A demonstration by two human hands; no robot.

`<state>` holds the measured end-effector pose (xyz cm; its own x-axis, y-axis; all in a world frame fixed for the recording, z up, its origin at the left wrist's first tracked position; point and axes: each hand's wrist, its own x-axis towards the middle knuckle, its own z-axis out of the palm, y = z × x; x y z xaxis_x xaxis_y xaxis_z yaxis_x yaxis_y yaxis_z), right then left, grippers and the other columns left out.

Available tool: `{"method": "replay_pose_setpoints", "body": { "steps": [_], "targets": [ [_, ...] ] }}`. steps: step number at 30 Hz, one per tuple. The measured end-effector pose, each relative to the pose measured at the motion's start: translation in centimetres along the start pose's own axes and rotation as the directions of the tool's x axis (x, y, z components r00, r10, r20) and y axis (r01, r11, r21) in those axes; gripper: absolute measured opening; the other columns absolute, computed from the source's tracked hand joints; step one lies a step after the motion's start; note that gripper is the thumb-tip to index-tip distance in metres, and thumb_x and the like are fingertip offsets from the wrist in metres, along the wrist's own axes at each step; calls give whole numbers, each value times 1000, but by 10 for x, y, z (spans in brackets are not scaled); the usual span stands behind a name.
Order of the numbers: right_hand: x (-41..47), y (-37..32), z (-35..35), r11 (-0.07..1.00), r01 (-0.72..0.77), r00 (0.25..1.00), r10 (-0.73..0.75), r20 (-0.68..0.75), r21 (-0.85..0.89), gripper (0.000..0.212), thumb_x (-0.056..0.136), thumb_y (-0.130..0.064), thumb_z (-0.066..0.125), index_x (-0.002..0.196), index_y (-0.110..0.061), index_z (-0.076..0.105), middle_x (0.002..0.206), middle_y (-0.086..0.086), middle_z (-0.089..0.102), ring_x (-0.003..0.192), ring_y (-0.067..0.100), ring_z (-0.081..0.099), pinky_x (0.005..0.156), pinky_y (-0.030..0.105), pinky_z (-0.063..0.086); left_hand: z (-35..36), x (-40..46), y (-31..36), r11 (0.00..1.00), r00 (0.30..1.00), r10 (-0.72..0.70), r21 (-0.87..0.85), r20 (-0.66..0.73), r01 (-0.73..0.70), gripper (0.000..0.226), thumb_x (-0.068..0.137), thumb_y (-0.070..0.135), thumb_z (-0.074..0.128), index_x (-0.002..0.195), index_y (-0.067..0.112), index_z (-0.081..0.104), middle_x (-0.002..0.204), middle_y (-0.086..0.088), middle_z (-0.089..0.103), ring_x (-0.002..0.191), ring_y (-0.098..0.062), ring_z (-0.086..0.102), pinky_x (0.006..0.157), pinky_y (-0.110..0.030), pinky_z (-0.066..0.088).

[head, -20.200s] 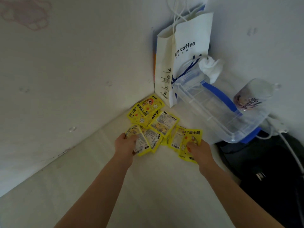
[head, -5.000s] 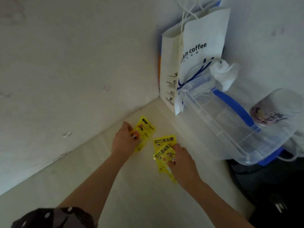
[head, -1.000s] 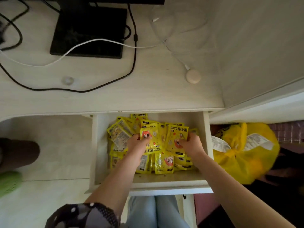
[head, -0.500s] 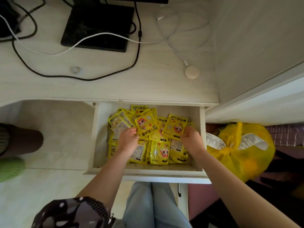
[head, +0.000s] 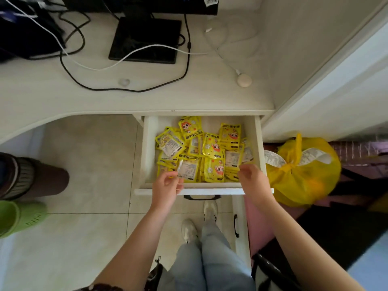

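A white desk drawer (head: pixel 148 148) is pulled out and holds a loose heap of several yellow snack packets (head: pixel 212 152). My left hand (head: pixel 167 185) hovers over the drawer's front edge on the left, fingers loosely curled and holding nothing. My right hand (head: pixel 251 179) is at the front right corner of the drawer, fingers relaxed, just above the packets and gripping none of them. The drawer's black handle (head: pixel 201 197) shows below its front panel.
The white desk top (head: pixel 63 89) carries a black monitor base (head: pixel 144 40), black and white cables and a small round puck (head: pixel 244 80). A yellow plastic bag (head: pixel 300 171) sits right of the drawer. A person's leg and green shoe (head: pixel 19 217) are at left.
Both hands have let go of the packets and drawn back toward the drawer's front edge. The packets now lie loose in the drawer. The view has pulled back.
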<state>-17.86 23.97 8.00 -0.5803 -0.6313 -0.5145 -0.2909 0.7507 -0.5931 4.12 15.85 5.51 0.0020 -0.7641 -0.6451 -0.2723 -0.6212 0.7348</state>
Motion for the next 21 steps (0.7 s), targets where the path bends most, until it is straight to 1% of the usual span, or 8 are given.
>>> {"method": "replay_pose_setpoints", "body": {
  "steps": [4, 6, 9, 11, 13, 14, 18, 21],
  "targets": [
    [-23, 20, 11, 970, -155, 988, 151, 38, 189, 15, 90, -16, 55, 103, -13, 63, 88, 0, 69, 84, 21, 64, 72, 36, 54, -19, -22, -22, 991, 993, -112, -67, 30, 114, 11, 95, 11, 56, 100, 3, 62, 78, -12, 71, 56, -16, 66, 58, -25, 53],
    [-27, 32, 17, 938, -255, 967, 241, 87, 233, 10, 90, -19, 55, 91, -14, 64, 83, 3, 73, 82, 23, 66, 81, 43, 56, -27, -26, -32, 978, 981, -189, -78, 39, 191, 12, 95, 14, 55, 103, 6, 59, 84, -14, 73, 57, -18, 68, 65, -30, 52],
    [-29, 42, 23, 926, -350, 927, 322, 193, 139, 16, 91, -21, 52, 88, -12, 63, 85, 8, 72, 76, 23, 62, 75, 38, 53, -37, -23, -41, 959, 961, -272, -65, 55, 276, 18, 98, 21, 52, 111, 9, 55, 94, -16, 74, 69, -24, 71, 67, -31, 51],
    [-29, 42, 24, 883, -444, 881, 399, 253, 155, 12, 94, -25, 48, 88, -18, 56, 86, 8, 69, 77, 23, 61, 74, 35, 53, -42, -18, -41, 947, 946, -318, -24, 63, 320, 21, 99, 27, 50, 114, 12, 53, 96, -13, 74, 73, -24, 71, 66, -29, 51],
    [-24, 43, 23, 787, -568, 815, 496, 301, 239, 14, 96, -30, 48, 96, -16, 53, 91, 9, 69, 85, 25, 66, 86, 42, 55, -43, -12, -39, 932, 929, -362, 4, 80, 362, 28, 99, 33, 48, 120, 15, 51, 99, -12, 73, 79, -25, 72, 72, -32, 53],
    [-20, 44, 23, 731, -611, 787, 525, 324, 304, 21, 96, -31, 49, 105, -13, 52, 95, 11, 68, 87, 27, 66, 85, 45, 56, -44, -8, -38, 926, 922, -377, 7, 88, 378, 33, 99, 35, 47, 125, 14, 50, 102, -12, 73, 81, -26, 72, 74, -34, 54],
    [-5, 36, 20, 466, -666, 736, 538, 411, 583, 25, 97, -17, 51, 119, -9, 43, 103, 21, 58, 87, 37, 64, 60, 45, 54, -42, 3, -33, 890, 895, -432, -106, 113, 444, 48, 99, 34, 50, 139, 8, 39, 116, -16, 68, 83, -29, 72, 73, -37, 57],
    [1, 41, 20, 323, -671, 716, 518, 468, 668, 29, 97, -8, 48, 125, -3, 41, 117, 27, 57, 95, 41, 63, 59, 48, 55, -37, 5, -30, 861, 870, -469, -142, 151, 489, 46, 98, 30, 52, 139, 12, 39, 121, -20, 65, 84, -32, 71, 72, -39, 58]
  ]
}}
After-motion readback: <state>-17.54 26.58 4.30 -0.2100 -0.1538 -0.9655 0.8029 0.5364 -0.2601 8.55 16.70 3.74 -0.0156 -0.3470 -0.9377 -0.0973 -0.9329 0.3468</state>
